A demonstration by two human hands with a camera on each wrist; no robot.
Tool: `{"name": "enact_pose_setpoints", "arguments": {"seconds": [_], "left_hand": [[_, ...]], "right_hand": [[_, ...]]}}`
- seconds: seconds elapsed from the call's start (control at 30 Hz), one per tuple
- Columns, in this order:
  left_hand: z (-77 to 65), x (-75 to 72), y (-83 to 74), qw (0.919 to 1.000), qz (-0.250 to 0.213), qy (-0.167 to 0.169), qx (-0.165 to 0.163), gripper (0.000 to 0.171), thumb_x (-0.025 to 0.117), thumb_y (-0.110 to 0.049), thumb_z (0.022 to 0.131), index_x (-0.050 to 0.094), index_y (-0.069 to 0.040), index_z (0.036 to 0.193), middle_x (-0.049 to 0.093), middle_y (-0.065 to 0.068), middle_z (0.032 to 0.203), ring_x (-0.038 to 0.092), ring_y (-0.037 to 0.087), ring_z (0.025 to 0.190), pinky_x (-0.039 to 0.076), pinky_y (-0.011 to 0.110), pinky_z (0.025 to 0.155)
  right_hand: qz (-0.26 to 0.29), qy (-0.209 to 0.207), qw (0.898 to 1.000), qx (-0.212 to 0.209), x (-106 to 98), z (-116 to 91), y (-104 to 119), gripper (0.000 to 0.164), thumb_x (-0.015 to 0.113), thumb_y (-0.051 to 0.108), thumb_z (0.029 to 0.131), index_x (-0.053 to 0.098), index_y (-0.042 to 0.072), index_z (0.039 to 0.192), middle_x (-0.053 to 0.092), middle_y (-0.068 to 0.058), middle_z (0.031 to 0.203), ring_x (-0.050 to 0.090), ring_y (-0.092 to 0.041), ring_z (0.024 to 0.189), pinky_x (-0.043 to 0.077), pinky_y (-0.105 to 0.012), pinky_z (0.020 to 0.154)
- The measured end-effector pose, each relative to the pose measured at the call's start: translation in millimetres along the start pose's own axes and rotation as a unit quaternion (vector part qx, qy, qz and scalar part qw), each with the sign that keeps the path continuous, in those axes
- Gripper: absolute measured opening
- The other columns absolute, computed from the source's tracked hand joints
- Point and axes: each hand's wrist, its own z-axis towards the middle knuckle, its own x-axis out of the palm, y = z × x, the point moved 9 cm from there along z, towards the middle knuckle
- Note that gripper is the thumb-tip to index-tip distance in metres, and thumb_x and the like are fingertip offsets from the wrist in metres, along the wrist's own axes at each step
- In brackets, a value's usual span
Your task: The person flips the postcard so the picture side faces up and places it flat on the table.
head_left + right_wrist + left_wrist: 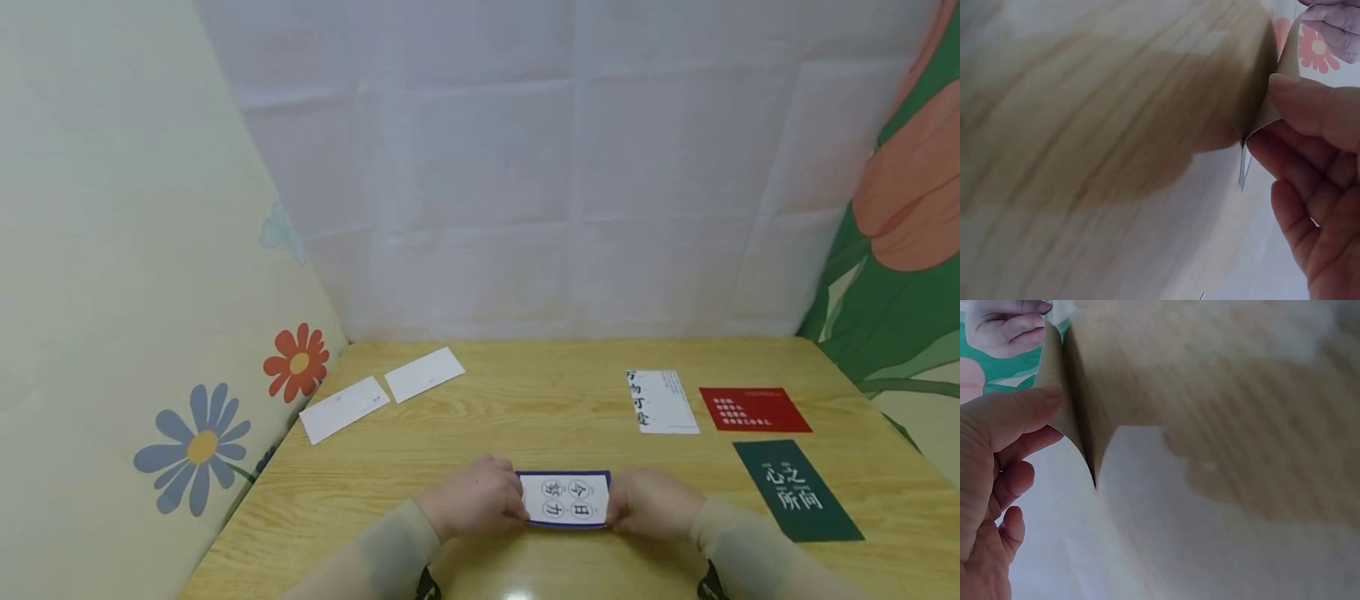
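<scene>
Both hands hold one white card with a purple edge (566, 500), low over the front of the wooden table. Four-character writing in circles fills its face. At the card's left end, the left hand (480, 498) pinches it between thumb and fingers. The right hand (651, 502) grips the opposite end the same way. Seen nearly edge-on in the left wrist view, the card (1052, 365) curves away from the thumb (1029, 406). A similar bend shows in the right wrist view, where the right thumb (1310, 103) presses against it.
Two blank-looking white cards (345, 410) lie at the table's back left. To the right are a white card with black writing (666, 404), a red card (757, 408) and a dark green card (798, 492). A white cloth (510, 183) hangs behind the wooden table (510, 417).
</scene>
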Motion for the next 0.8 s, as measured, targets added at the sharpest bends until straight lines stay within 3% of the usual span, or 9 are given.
{"name": "enact_pose_setpoints", "arguments": {"seconds": [0.27, 0.57, 0.8], "left_hand": [[2.6, 9.8, -2.8, 0.9995, -0.016, 0.027, 0.008, 0.005, 0.072, -0.030, 0.086, 0.077, -0.031, 0.088, 0.061, -0.024, 0.080, 0.047, -0.002, 0.080, 0.035, 0.018, 0.071], [3.9, 12.6, -7.6, 0.9984, -0.042, 0.027, 0.024, 0.007, 0.074, -0.019, 0.083, 0.078, -0.023, 0.087, 0.054, -0.018, 0.073, 0.043, -0.006, 0.064, 0.035, 0.010, 0.061], [1.7, 16.0, -3.1, 0.9970, -0.057, 0.051, 0.001, 0.008, 0.074, -0.022, 0.083, 0.078, -0.025, 0.090, 0.056, -0.020, 0.077, 0.045, -0.006, 0.068, 0.038, 0.014, 0.067]], "right_hand": [[-0.048, 0.011, 0.998, -0.032, 5, 1, 8, 0.011, 0.075, 0.011, 0.080, 0.075, 0.022, 0.081, 0.057, 0.020, 0.078, 0.052, 0.004, 0.070, 0.049, -0.021, 0.069], [-0.095, 0.012, 0.994, -0.048, 9, 0, 13, 0.010, 0.074, 0.014, 0.082, 0.075, 0.023, 0.077, 0.053, 0.020, 0.075, 0.047, 0.004, 0.066, 0.046, -0.018, 0.066], [-0.120, 0.020, 0.992, -0.042, 10, -2, 15, 0.009, 0.073, 0.016, 0.083, 0.076, 0.024, 0.081, 0.057, 0.020, 0.079, 0.051, 0.003, 0.070, 0.048, -0.024, 0.071]]}}
